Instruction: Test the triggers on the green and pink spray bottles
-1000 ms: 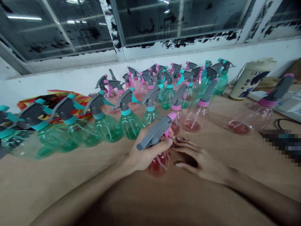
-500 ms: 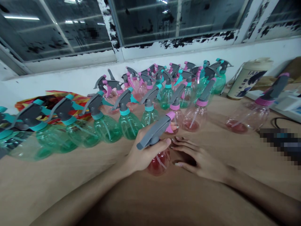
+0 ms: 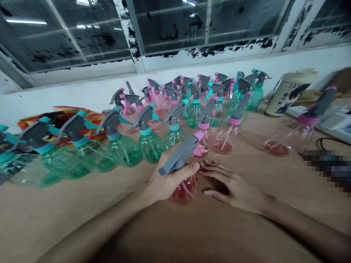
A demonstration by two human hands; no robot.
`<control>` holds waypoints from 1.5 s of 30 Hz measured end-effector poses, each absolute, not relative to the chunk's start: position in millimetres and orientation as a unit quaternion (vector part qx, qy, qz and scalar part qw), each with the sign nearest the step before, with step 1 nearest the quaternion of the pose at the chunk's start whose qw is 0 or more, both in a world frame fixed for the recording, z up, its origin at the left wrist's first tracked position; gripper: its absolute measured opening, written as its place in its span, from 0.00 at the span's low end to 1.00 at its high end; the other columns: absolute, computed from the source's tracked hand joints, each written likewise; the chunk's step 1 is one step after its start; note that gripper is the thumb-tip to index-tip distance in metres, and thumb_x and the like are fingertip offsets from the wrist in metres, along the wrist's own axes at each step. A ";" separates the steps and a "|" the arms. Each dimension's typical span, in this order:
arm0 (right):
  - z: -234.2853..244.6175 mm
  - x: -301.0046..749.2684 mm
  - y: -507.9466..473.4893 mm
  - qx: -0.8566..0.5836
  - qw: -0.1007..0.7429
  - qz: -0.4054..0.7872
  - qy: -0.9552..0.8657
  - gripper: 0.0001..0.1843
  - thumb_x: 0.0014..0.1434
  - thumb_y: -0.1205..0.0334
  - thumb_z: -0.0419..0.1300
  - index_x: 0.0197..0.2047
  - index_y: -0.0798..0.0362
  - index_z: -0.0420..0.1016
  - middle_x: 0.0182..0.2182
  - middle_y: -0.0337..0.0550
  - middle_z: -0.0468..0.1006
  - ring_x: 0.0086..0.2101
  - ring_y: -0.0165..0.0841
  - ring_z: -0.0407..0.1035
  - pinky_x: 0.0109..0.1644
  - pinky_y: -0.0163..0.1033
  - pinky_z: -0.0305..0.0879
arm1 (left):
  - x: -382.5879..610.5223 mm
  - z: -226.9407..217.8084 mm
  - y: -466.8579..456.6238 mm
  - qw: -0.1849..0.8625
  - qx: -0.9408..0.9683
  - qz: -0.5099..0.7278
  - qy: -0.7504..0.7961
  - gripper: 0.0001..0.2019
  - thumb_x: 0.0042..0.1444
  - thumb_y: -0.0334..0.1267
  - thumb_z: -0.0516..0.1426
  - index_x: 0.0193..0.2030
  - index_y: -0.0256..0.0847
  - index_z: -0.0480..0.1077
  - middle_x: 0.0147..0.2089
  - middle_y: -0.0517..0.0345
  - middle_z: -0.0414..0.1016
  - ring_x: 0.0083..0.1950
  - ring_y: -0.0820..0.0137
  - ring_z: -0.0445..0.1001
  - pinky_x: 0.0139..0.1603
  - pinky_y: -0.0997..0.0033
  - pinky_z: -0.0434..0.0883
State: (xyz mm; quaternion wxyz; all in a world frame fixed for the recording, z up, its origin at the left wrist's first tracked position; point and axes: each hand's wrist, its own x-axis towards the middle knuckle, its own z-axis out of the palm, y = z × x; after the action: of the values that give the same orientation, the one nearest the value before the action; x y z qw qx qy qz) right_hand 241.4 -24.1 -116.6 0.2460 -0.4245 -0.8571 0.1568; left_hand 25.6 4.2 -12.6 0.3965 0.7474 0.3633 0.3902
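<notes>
Pink spray bottle [image 3: 183,195] gripped by the left hand [image 3: 166,180], right hand [image 3: 236,188] held just beside it, green bottles [image 3: 151,149] lined up behind.

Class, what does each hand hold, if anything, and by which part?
The left hand grips a pink spray bottle around its upper part, under the grey head; the right hand holds nothing.

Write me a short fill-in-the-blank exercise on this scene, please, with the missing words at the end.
1. The left hand grips a bottle whose nozzle is ____.
2. The right hand holds ____.
3. The bottles at the front left are tinted ____.
4. Above the white wall behind them is a ____.

Missing words: pink; nothing; green; window.
</notes>
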 end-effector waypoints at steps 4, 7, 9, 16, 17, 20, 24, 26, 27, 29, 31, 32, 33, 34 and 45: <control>-114.5 240.9 -24.7 -0.421 0.250 0.159 -0.857 0.28 0.59 0.49 0.57 0.61 0.47 0.63 0.60 0.44 0.65 0.62 0.39 0.53 0.64 0.52 0.54 | 26.0 -9.6 3.9 0.425 0.740 0.368 0.369 0.04 0.50 0.39 0.57 0.30 0.42 0.67 0.27 0.63 0.71 0.27 0.70 0.68 0.30 0.69 0.65; -114.2 240.8 -24.5 -0.421 0.242 0.160 -0.859 0.27 0.60 0.49 0.57 0.60 0.47 0.63 0.61 0.44 0.65 0.62 0.39 0.53 0.64 0.54 0.53 | 25.9 -9.6 4.2 0.441 0.733 0.364 0.368 0.04 0.51 0.38 0.57 0.30 0.42 0.66 0.27 0.63 0.70 0.28 0.70 0.69 0.30 0.70 0.66; -115.0 241.0 -24.0 -0.418 0.248 0.159 -0.859 0.27 0.59 0.49 0.57 0.60 0.47 0.64 0.61 0.44 0.65 0.62 0.40 0.53 0.64 0.55 0.53 | 25.6 -10.4 4.5 0.430 0.739 0.374 0.358 0.03 0.52 0.37 0.57 0.31 0.42 0.67 0.30 0.62 0.70 0.31 0.70 0.69 0.34 0.70 0.68; -115.7 241.5 -23.7 -0.414 0.250 0.158 -0.861 0.27 0.59 0.49 0.57 0.60 0.48 0.64 0.60 0.45 0.65 0.62 0.41 0.53 0.64 0.55 0.54 | 27.0 -9.5 4.3 0.413 0.747 0.378 0.359 0.03 0.51 0.37 0.56 0.31 0.42 0.67 0.29 0.62 0.70 0.28 0.71 0.68 0.29 0.70 0.67; -115.2 241.4 -24.0 -0.417 0.249 0.157 -0.860 0.27 0.59 0.49 0.57 0.60 0.48 0.64 0.60 0.45 0.65 0.62 0.40 0.53 0.64 0.54 0.54 | 27.3 -8.9 4.2 0.407 0.749 0.377 0.363 0.03 0.50 0.38 0.56 0.31 0.43 0.66 0.28 0.62 0.70 0.26 0.71 0.67 0.28 0.70 0.66; -114.4 241.2 -24.7 -0.423 0.246 0.159 -0.858 0.27 0.59 0.49 0.57 0.60 0.48 0.64 0.60 0.44 0.65 0.62 0.40 0.53 0.64 0.54 0.54 | 27.4 -8.3 4.0 0.388 0.754 0.380 0.368 0.05 0.50 0.39 0.56 0.33 0.44 0.66 0.26 0.64 0.67 0.24 0.71 0.63 0.27 0.69 0.63; -116.2 241.3 -24.3 -0.419 0.245 0.154 -0.861 0.27 0.60 0.49 0.56 0.61 0.48 0.62 0.61 0.45 0.64 0.62 0.40 0.53 0.64 0.54 0.54 | 26.3 -11.2 4.1 0.375 0.758 0.383 0.372 0.05 0.51 0.40 0.56 0.34 0.44 0.66 0.25 0.65 0.66 0.24 0.71 0.63 0.28 0.69 0.63; -117.5 241.5 -23.9 -0.414 0.253 0.155 -0.861 0.28 0.60 0.50 0.57 0.61 0.48 0.61 0.61 0.45 0.65 0.62 0.40 0.54 0.63 0.55 0.55 | 25.7 -13.2 3.8 0.376 0.757 0.378 0.378 0.07 0.51 0.40 0.56 0.37 0.43 0.67 0.26 0.65 0.66 0.24 0.71 0.63 0.28 0.69 0.63; -118.0 241.5 -23.8 -0.412 0.258 0.157 -0.860 0.28 0.60 0.50 0.57 0.62 0.47 0.61 0.60 0.45 0.65 0.62 0.41 0.54 0.63 0.55 0.55 | 25.4 -14.2 3.5 0.378 0.755 0.377 0.380 0.07 0.52 0.40 0.56 0.38 0.44 0.67 0.26 0.65 0.67 0.24 0.71 0.64 0.29 0.69 0.64; -118.4 241.6 -23.7 -0.413 0.261 0.159 -0.858 0.29 0.59 0.50 0.57 0.62 0.47 0.60 0.60 0.45 0.65 0.62 0.40 0.54 0.63 0.55 0.55 | 25.2 -15.6 2.8 0.385 0.752 0.378 0.379 0.07 0.52 0.39 0.56 0.38 0.43 0.68 0.26 0.65 0.67 0.25 0.71 0.65 0.29 0.69 0.65; -118.1 241.4 -23.8 -0.414 0.257 0.160 -0.858 0.29 0.59 0.50 0.57 0.62 0.47 0.60 0.61 0.45 0.65 0.62 0.40 0.54 0.63 0.55 0.55 | 25.1 -16.5 2.2 0.388 0.748 0.388 0.372 0.07 0.51 0.39 0.57 0.38 0.44 0.68 0.27 0.65 0.69 0.27 0.70 0.67 0.30 0.69 0.66; -117.8 241.2 -24.0 -0.415 0.256 0.160 -0.858 0.29 0.59 0.50 0.57 0.62 0.47 0.60 0.61 0.45 0.65 0.62 0.40 0.54 0.63 0.55 0.55 | 25.0 -16.7 2.1 0.389 0.747 0.392 0.370 0.08 0.51 0.39 0.58 0.39 0.44 0.69 0.27 0.64 0.69 0.28 0.70 0.67 0.31 0.68 0.67; -117.3 240.9 -24.2 -0.415 0.257 0.160 -0.858 0.29 0.59 0.50 0.57 0.62 0.46 0.60 0.60 0.45 0.65 0.62 0.40 0.54 0.63 0.55 0.55 | 24.8 -16.8 2.2 0.389 0.746 0.394 0.370 0.09 0.51 0.39 0.58 0.41 0.45 0.69 0.28 0.64 0.69 0.28 0.70 0.68 0.32 0.68 0.68; -116.9 240.6 -24.4 -0.417 0.260 0.160 -0.856 0.29 0.59 0.50 0.58 0.62 0.46 0.60 0.60 0.45 0.65 0.61 0.41 0.54 0.63 0.55 0.55 | 24.6 -16.9 2.4 0.390 0.746 0.393 0.370 0.10 0.52 0.39 0.58 0.41 0.46 0.70 0.28 0.64 0.69 0.29 0.69 0.68 0.32 0.68 0.69; -118.0 241.3 -24.4 -0.424 0.260 0.163 -0.852 0.28 0.58 0.50 0.58 0.60 0.46 0.62 0.59 0.46 0.67 0.61 0.42 0.54 0.63 0.57 0.55 | 21.1 -14.2 2.4 0.420 0.754 0.374 0.340 0.05 0.51 0.37 0.58 0.36 0.43 0.67 0.29 0.61 0.70 0.31 0.69 0.69 0.34 0.68 0.68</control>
State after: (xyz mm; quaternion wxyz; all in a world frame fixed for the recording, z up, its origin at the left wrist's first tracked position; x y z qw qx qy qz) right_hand 241.3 -24.4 -118.0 0.2599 -0.4238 -0.8522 0.1630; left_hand 21.1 2.4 -14.2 0.4195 0.7543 0.3398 0.3736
